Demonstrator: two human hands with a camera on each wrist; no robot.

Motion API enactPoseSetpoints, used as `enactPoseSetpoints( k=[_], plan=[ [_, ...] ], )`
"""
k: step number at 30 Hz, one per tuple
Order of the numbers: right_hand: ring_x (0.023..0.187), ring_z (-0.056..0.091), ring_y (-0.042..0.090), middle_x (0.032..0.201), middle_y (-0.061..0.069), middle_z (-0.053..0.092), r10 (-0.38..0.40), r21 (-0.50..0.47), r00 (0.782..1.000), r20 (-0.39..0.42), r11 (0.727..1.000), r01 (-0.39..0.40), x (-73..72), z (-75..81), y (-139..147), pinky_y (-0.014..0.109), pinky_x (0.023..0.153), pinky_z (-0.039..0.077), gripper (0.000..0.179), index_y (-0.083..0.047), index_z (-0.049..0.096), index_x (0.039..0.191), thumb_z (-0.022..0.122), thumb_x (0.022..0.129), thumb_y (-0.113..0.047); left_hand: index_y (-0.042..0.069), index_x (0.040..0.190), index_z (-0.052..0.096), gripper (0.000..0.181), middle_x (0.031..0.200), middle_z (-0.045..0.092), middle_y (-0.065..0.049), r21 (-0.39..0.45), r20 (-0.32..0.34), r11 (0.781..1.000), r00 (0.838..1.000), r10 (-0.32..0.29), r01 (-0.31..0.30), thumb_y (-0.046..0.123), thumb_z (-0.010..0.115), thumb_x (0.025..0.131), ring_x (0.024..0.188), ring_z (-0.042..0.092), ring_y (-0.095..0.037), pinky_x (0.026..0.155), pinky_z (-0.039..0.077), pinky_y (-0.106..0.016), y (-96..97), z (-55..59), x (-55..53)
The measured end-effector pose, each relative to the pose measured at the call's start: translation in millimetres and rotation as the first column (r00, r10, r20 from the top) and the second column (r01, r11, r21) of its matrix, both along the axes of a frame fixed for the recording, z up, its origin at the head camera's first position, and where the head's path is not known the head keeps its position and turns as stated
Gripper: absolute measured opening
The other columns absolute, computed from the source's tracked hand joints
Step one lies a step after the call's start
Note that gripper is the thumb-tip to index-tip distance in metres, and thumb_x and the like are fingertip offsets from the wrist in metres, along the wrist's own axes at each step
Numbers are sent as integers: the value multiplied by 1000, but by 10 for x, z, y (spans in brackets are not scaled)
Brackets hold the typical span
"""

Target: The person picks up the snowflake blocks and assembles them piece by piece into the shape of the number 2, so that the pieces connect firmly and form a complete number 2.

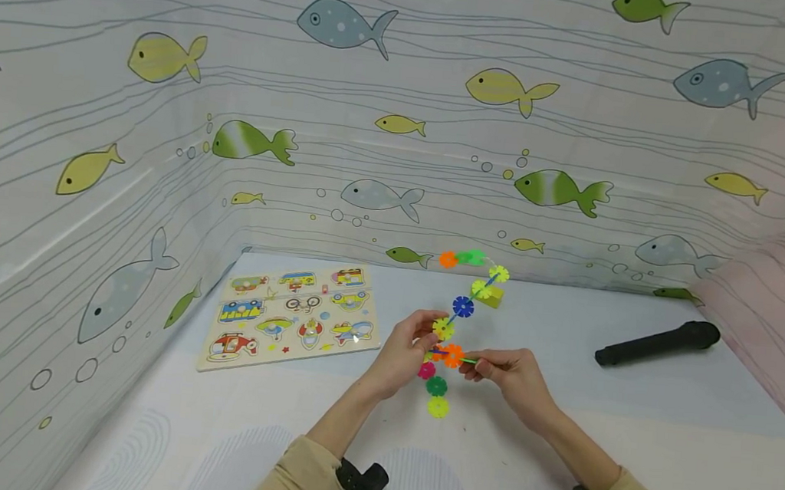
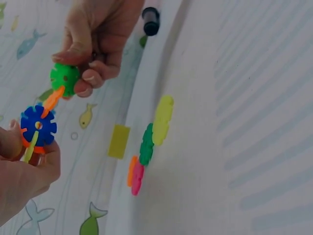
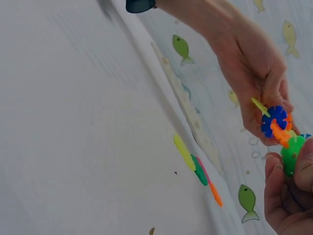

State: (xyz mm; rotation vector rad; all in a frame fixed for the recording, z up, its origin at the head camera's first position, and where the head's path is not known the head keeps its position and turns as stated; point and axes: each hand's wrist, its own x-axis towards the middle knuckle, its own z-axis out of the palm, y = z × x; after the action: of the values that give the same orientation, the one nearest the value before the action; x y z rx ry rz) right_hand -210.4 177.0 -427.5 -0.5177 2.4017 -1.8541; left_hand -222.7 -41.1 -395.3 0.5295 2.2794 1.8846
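Observation:
My left hand [image 1: 401,353] holds a chain of slotted plastic snowflake discs between fingers and thumb. A blue disc [image 2: 39,125] sits at its grip, with an orange disc [image 3: 280,133] slotted into it. At the far end of that orange disc, my right hand [image 1: 510,377] pinches a bright green disc [image 2: 64,78], which meets the orange one. From the left hand an arc of yellow, blue and green discs [image 1: 463,307] runs up and away, with an orange disc [image 1: 448,259] at its tip. Below the hands is a row of pink, dark green [image 1: 437,385] and yellow discs [image 1: 438,406].
A wooden picture puzzle board [image 1: 293,318] with vehicle pieces lies to the left. Behind the chain is a small yellow block [image 1: 491,296]. A black microphone-shaped object [image 1: 658,344] lies to the right. Fish-patterned sheeting [image 1: 382,198] rises behind the table and along its sides.

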Motion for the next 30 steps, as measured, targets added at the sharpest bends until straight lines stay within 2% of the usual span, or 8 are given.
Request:
enactPoseSetpoints(
  k=[8, 17, 23, 30],
  plan=[
    [84, 72, 18, 92, 17, 76, -27, 33, 999, -20, 999, 27, 28, 32, -26, 23, 81, 57, 24, 7, 72, 112, 62, 97, -9, 7, 141, 51, 37, 134, 55, -12, 6, 6, 1000, 1000, -1, 1, 4, 43, 105, 120, 54, -27, 104, 49, -40, -3, -19, 0],
    [92, 68, 39, 95, 16, 75, -38, 18, 998, -44, 999, 39, 7, 45, -39, 22, 83, 57, 29, 3, 70, 116, 58, 102, -18, 5, 142, 49, 38, 136, 54, -14, 48, 12, 999, 1000, 12, -13, 3, 42, 105, 119, 55, -29, 106, 47, -40, -8, -4, -13],
    [93, 66, 39, 96, 13, 73, -76, 35, 996, -43, 996, 78, 22, 60, -53, 20, 83, 55, 29, 0, 69, 117, 55, 103, -22, 4, 142, 49, 38, 135, 54, -13, 30, 23, 1000, 1000, -1, 0, 2, 42, 105, 118, 53, -25, 106, 47, -39, 27, -13, 4],
    [93, 66, 39, 97, 19, 73, -54, 38, 997, -48, 998, 56, 14, 57, -53, 20, 84, 55, 30, 2, 69, 119, 56, 103, -20, 6, 142, 50, 37, 134, 54, -14, 31, 19, 999, 1000, 24, -25, 3, 42, 105, 117, 56, -27, 106, 48, -40, 10, -6, 11]
  ],
)
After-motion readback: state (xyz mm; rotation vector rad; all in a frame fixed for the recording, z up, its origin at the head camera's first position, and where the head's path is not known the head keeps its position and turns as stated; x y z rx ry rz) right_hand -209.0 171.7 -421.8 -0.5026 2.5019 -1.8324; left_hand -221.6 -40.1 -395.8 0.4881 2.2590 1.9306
